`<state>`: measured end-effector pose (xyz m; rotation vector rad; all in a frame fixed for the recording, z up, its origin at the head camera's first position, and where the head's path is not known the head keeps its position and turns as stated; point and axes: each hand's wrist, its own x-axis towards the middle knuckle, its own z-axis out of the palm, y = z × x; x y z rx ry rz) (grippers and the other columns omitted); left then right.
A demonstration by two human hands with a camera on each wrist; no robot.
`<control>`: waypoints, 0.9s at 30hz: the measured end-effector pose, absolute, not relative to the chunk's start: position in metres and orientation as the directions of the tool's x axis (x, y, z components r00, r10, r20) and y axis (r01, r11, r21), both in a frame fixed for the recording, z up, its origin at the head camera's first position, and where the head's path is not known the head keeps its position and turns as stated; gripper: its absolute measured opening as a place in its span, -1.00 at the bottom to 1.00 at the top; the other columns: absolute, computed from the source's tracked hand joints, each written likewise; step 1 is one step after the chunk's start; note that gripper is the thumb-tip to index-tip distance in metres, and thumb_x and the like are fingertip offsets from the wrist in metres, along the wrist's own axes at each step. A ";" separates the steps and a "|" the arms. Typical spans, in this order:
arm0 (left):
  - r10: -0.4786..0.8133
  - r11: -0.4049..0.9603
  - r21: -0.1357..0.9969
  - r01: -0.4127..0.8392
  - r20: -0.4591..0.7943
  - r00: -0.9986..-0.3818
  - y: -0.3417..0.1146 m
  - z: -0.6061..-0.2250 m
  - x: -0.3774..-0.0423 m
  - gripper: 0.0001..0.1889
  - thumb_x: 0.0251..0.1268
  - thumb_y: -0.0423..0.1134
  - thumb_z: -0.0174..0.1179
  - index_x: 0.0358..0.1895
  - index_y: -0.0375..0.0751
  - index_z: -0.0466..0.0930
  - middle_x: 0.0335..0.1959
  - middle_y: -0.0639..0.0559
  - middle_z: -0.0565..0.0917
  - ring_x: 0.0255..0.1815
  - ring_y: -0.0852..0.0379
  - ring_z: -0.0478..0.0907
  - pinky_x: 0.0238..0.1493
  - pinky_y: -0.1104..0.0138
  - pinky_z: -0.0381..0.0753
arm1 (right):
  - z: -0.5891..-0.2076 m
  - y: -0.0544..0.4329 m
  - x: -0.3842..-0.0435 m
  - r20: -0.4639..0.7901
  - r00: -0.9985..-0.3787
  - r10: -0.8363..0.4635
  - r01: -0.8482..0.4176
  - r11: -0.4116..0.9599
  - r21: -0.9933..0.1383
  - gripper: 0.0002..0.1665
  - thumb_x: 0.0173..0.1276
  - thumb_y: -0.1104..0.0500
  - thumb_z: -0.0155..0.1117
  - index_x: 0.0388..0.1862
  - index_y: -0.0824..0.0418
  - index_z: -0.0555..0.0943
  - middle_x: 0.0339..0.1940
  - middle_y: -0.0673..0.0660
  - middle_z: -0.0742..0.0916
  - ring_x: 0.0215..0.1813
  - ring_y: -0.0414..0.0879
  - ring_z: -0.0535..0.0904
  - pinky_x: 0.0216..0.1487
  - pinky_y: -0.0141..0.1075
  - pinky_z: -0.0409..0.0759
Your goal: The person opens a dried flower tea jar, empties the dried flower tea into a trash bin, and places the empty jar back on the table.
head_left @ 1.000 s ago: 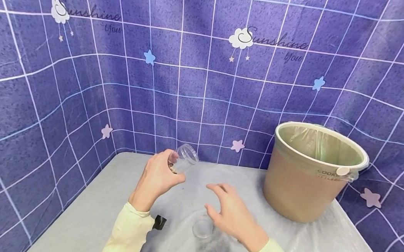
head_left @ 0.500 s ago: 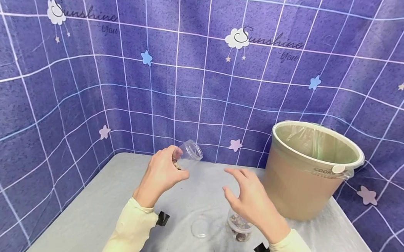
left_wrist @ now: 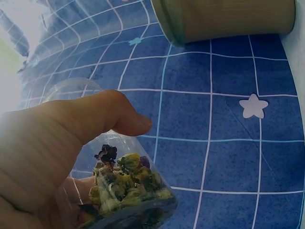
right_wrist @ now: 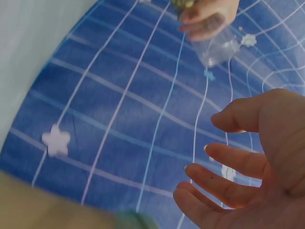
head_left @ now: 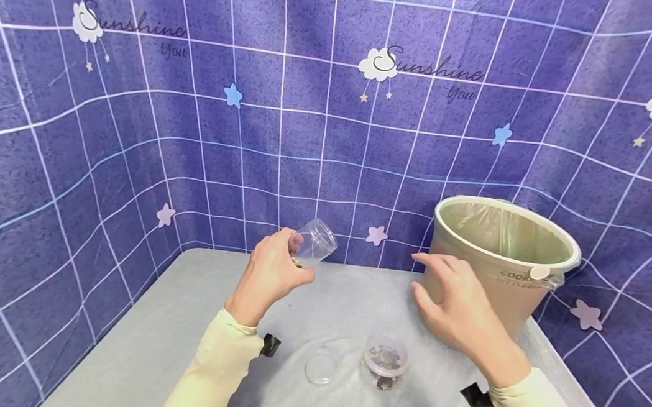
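My left hand (head_left: 271,275) grips a clear jar (head_left: 322,237) and holds it tilted above the table, its open mouth towards the right. Yellowish dried flowers (left_wrist: 126,179) and a dark piece lie at the bottom of that jar. To the right, my right hand (head_left: 457,305) hovers in front of the bucket with its fingers spread and nothing in them. A second clear jar (head_left: 385,361), with dark, mixed dried bits inside, stands on the table between the two hands. Left of it lies a clear round lid (head_left: 320,369).
A beige bucket (head_left: 483,288) with a plastic liner stands at the right rear of the grey table (head_left: 184,319). Purple-blue curtain (head_left: 302,133) with a grid and star pattern closes off the back and both sides.
My right hand has moved right, away from above the standing jar, which is now fully visible. The left hand has shifted slightly right and up with its jar, tilting it a bit further.
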<state>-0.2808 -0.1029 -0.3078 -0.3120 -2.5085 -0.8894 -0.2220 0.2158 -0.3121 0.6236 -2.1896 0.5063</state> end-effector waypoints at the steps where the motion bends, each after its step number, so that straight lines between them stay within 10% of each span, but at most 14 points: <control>1: 0.061 0.765 0.536 0.357 0.492 -0.868 -0.101 -0.307 -0.282 -0.44 -0.24 -0.13 0.44 -0.02 -0.19 0.62 -0.12 0.00 0.72 -0.07 -0.01 0.62 0.00 0.13 0.62 | -0.310 0.223 -0.222 0.781 -0.565 -0.264 -0.579 0.802 -0.147 -0.46 0.18 0.24 0.45 0.19 0.24 0.66 0.05 0.26 0.73 0.09 0.23 0.61 0.16 0.09 0.50; 27: 0.210 0.746 0.454 0.487 0.534 -0.819 -0.044 -0.271 -0.304 -0.39 -0.17 -0.10 0.60 0.00 -0.26 0.59 -0.20 -0.04 0.67 -0.13 0.01 0.58 0.00 0.17 0.59 | -0.286 0.368 -0.225 0.810 -0.535 -0.238 -0.457 0.889 -0.041 -0.41 0.06 0.37 0.50 0.14 0.33 0.64 0.01 0.41 0.71 0.04 0.41 0.56 0.09 0.22 0.35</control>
